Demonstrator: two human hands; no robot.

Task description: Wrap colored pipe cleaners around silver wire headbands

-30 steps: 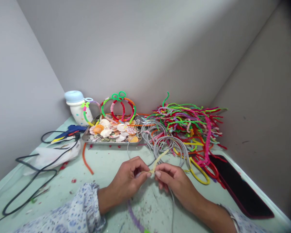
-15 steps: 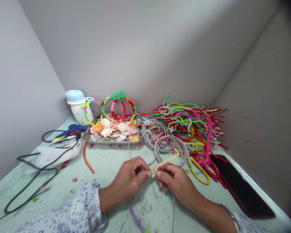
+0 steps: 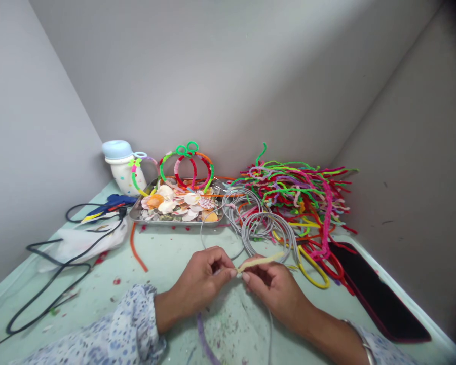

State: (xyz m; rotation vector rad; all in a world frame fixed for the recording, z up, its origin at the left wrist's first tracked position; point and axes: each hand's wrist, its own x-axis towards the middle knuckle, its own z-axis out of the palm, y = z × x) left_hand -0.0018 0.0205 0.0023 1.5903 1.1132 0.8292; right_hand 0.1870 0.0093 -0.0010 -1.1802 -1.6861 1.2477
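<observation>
Near the middle of the table, my left hand (image 3: 201, 276) and my right hand (image 3: 275, 286) meet fingertip to fingertip. Between them they pinch a pale yellow pipe cleaner (image 3: 264, 260), whose free end lies over my right index finger and points right. A grey wire (image 3: 270, 334) hangs below my right hand; whether its end is in the fingers is hidden. Under my left hand a purple pipe cleaner (image 3: 203, 337) trails down toward the front edge; its upper end is out of sight behind the hand.
Behind my hands lie grey wire coils (image 3: 269, 234) and a heap of coloured pipe cleaners (image 3: 296, 187). A metal tray (image 3: 175, 223) holds shells (image 3: 192, 200) and pipe-cleaner rings (image 3: 178, 172). A white bottle (image 3: 126, 175), blue-handled pliers (image 3: 114, 203) and a black cable (image 3: 64, 264) are left; a phone (image 3: 383, 299) is right.
The yellow pipe cleaner's free end has swung down, from slanting upward to lying across my right index finger. My right fingers have shifted slightly; the purple strand moved a little left.
</observation>
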